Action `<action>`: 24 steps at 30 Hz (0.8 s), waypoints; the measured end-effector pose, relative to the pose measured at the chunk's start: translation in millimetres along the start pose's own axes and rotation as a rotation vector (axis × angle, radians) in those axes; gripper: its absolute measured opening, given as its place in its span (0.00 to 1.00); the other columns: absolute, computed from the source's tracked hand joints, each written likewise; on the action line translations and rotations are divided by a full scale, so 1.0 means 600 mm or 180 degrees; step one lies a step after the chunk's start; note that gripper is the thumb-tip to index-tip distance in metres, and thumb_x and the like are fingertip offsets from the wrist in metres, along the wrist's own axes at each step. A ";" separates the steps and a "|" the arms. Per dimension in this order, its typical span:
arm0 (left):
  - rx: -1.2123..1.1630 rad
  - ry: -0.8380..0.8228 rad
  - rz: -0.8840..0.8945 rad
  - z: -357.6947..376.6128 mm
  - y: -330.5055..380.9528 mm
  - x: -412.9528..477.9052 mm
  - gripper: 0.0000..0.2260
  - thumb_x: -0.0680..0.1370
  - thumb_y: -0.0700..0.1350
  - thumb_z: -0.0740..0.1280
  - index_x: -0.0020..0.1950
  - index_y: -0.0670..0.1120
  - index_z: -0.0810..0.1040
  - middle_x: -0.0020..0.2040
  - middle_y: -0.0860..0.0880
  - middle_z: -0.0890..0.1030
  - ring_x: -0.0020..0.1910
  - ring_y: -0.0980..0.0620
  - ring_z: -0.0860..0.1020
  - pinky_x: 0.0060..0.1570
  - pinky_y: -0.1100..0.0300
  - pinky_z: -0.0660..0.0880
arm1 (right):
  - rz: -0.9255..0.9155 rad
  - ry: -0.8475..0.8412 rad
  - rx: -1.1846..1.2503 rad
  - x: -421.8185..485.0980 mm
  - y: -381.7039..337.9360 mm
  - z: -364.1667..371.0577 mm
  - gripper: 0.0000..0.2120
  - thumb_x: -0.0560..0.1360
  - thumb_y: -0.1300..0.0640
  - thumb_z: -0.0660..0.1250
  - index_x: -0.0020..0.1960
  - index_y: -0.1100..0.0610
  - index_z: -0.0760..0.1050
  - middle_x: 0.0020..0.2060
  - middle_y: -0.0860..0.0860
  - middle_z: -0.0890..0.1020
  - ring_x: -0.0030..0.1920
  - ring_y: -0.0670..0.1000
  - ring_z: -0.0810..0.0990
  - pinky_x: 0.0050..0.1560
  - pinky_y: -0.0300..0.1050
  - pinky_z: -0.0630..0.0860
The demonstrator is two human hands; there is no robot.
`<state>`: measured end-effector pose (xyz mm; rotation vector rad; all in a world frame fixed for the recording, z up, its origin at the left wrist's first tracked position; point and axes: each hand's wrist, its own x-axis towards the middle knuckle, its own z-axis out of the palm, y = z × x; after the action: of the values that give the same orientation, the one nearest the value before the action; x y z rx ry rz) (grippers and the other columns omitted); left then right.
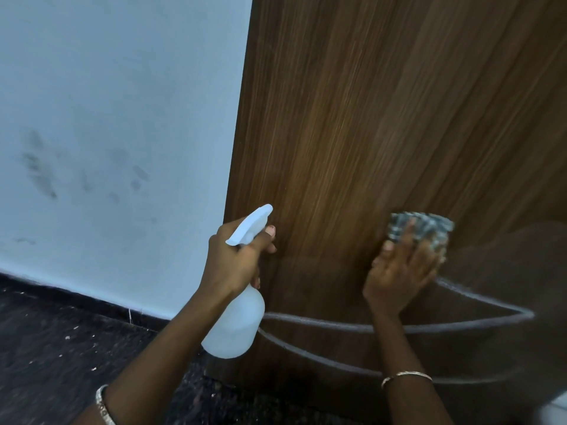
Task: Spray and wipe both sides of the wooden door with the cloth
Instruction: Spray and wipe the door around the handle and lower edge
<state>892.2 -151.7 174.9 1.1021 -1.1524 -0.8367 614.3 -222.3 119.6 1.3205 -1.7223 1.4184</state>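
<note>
Left hand [233, 262] gripping spray bottle [236, 326], right hand [402, 271] – cloth [429, 225] pressed on door [352, 118]

Dark speckled floor [61, 378] (somewhat blurred) carries small pale specks [68, 336] scattered near the wall [122, 118]

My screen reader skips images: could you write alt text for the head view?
A right hand presses a checked cloth against a wooden door while the left hand grips a white spray bottle beside it. A smudged pale wall stands left.
</note>
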 end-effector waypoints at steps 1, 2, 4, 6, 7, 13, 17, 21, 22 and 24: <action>-0.0004 -0.0019 -0.0010 0.000 0.001 -0.002 0.12 0.77 0.50 0.71 0.58 0.47 0.80 0.41 0.50 0.84 0.30 0.48 0.81 0.25 0.61 0.76 | 0.0286 0.0074 0.0063 0.002 0.011 -0.009 0.26 0.87 0.47 0.50 0.84 0.45 0.48 0.82 0.57 0.55 0.82 0.62 0.51 0.80 0.65 0.49; 0.0007 -0.0039 -0.0024 -0.001 0.003 -0.004 0.13 0.77 0.50 0.71 0.58 0.47 0.80 0.42 0.50 0.84 0.30 0.48 0.81 0.25 0.61 0.76 | 0.0513 0.0138 0.0139 0.004 0.013 -0.014 0.26 0.87 0.48 0.50 0.84 0.45 0.47 0.82 0.58 0.54 0.82 0.62 0.50 0.80 0.65 0.48; 0.0023 -0.0096 -0.0041 0.000 0.007 -0.012 0.13 0.77 0.51 0.71 0.59 0.47 0.80 0.42 0.50 0.84 0.30 0.48 0.80 0.26 0.61 0.77 | 0.0876 0.0228 0.0291 0.011 -0.004 -0.012 0.26 0.87 0.49 0.49 0.84 0.47 0.47 0.82 0.59 0.54 0.82 0.63 0.50 0.80 0.66 0.48; 0.0019 -0.0144 -0.0025 0.001 0.012 -0.018 0.13 0.77 0.51 0.71 0.59 0.47 0.80 0.42 0.50 0.84 0.30 0.47 0.80 0.26 0.61 0.77 | 0.1040 0.0216 0.0377 0.016 -0.043 0.000 0.26 0.87 0.48 0.49 0.84 0.49 0.49 0.82 0.59 0.55 0.81 0.66 0.52 0.78 0.70 0.51; 0.0011 -0.0172 -0.0004 0.005 0.017 -0.022 0.13 0.77 0.51 0.71 0.60 0.47 0.79 0.42 0.50 0.84 0.31 0.47 0.80 0.26 0.61 0.77 | 0.0940 0.0159 0.0323 0.016 -0.067 0.004 0.26 0.87 0.48 0.49 0.84 0.50 0.50 0.82 0.60 0.57 0.81 0.67 0.53 0.77 0.71 0.52; -0.0107 -0.0220 -0.0002 0.039 0.036 -0.038 0.15 0.77 0.52 0.70 0.60 0.48 0.79 0.43 0.49 0.85 0.27 0.50 0.79 0.27 0.59 0.77 | -0.1620 -0.0482 -0.0089 -0.003 -0.208 0.030 0.29 0.84 0.43 0.58 0.82 0.48 0.59 0.82 0.53 0.57 0.82 0.64 0.49 0.79 0.68 0.49; -0.0127 -0.0487 0.0001 0.073 0.035 -0.048 0.12 0.77 0.51 0.71 0.57 0.48 0.80 0.40 0.50 0.85 0.27 0.48 0.79 0.25 0.61 0.74 | -0.2058 -0.0610 -0.0263 0.047 -0.125 0.005 0.27 0.85 0.46 0.60 0.82 0.46 0.60 0.81 0.53 0.61 0.82 0.59 0.53 0.80 0.64 0.50; -0.0198 -0.0733 -0.0053 0.106 0.035 -0.053 0.08 0.77 0.49 0.71 0.54 0.48 0.80 0.38 0.53 0.84 0.28 0.48 0.79 0.24 0.61 0.75 | -0.1409 -0.0598 -0.0481 0.086 0.039 -0.058 0.26 0.86 0.47 0.55 0.83 0.47 0.56 0.82 0.56 0.57 0.82 0.60 0.52 0.79 0.66 0.52; -0.0220 -0.0782 -0.0075 0.112 0.035 -0.054 0.08 0.77 0.49 0.71 0.53 0.47 0.80 0.38 0.53 0.85 0.27 0.49 0.79 0.24 0.62 0.74 | -0.1147 -0.0599 -0.0487 0.094 0.080 -0.075 0.26 0.86 0.47 0.53 0.83 0.47 0.55 0.82 0.57 0.57 0.82 0.61 0.52 0.79 0.66 0.53; -0.0252 -0.0875 -0.0074 0.123 0.036 -0.056 0.08 0.78 0.49 0.70 0.53 0.47 0.80 0.39 0.52 0.85 0.25 0.50 0.78 0.24 0.63 0.74 | -0.0600 -0.0597 -0.0384 0.105 0.141 -0.102 0.26 0.87 0.45 0.48 0.84 0.48 0.51 0.82 0.58 0.54 0.82 0.61 0.50 0.78 0.68 0.53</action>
<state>812.0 -131.6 189.3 0.9569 -1.3230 -1.0672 503.1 -189.1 157.6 1.5440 -1.7190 1.0986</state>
